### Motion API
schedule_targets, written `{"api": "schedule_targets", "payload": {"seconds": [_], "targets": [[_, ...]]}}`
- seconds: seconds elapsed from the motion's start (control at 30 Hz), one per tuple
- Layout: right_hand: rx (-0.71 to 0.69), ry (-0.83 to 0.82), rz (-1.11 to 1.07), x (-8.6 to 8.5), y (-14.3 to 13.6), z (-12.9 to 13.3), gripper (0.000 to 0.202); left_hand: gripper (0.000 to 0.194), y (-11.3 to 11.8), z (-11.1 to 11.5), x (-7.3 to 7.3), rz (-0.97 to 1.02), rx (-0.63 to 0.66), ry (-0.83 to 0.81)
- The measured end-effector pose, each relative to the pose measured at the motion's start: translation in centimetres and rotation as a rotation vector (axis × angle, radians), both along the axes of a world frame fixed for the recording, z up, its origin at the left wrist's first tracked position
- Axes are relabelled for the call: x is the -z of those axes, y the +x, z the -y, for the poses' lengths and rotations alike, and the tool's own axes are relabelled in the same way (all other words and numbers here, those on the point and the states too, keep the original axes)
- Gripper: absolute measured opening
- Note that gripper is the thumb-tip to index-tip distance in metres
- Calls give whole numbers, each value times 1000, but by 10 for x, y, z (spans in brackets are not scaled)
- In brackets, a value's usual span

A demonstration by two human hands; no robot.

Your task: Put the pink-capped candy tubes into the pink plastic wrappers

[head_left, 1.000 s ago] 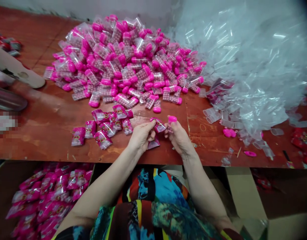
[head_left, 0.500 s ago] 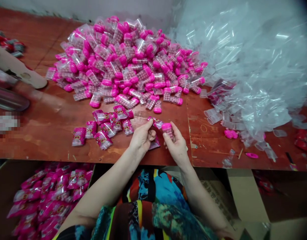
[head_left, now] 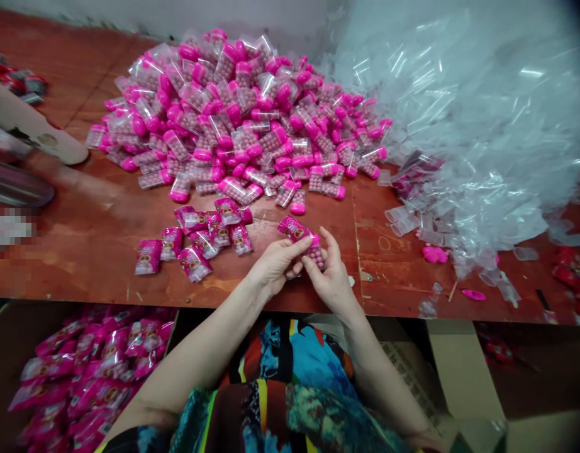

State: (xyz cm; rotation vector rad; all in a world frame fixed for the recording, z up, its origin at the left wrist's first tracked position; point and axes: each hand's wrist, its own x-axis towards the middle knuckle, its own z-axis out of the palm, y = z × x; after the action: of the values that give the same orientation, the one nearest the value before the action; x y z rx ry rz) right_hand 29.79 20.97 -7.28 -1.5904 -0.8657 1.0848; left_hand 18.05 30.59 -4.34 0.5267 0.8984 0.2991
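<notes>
Near the table's front edge, my left hand pinches a pink printed packet between thumb and fingers. My right hand grips a small clear candy bottle full of pink balls, its thumb on the side and its index finger raised. The packet lies against the bottle's pink cap, and my left thumb reaches over both. Whether the cap is inside the packet I cannot tell. Several filled pink packets lie on the table left of my hands. Behind them rises a big heap of capped candy bottles.
A pile of empty clear tubes covers the table's right side, with loose pink pieces before it. Below the left front edge, a box holds many pink packets. Metal and white cylindrical things stand at the far left.
My hands have come together. The packet in my left hand now meets the capped end of the bottle, and my left thumb has moved right over it.
</notes>
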Motion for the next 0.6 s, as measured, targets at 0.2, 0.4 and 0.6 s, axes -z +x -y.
{"api": "schedule_targets", "payload": {"seconds": [0.2, 0.4, 0.6], "targets": [[-37, -6, 48, -7, 4, -1, 59, 40, -4, -1, -2, 92, 57, 18], [-6, -15, -68, -7, 2, -4, 46, 29, -6, 0, -1, 93, -36, -24], [14, -37, -189, -10, -2, -6, 51, 36, -4, 0, -3, 19, -40, -15]]}}
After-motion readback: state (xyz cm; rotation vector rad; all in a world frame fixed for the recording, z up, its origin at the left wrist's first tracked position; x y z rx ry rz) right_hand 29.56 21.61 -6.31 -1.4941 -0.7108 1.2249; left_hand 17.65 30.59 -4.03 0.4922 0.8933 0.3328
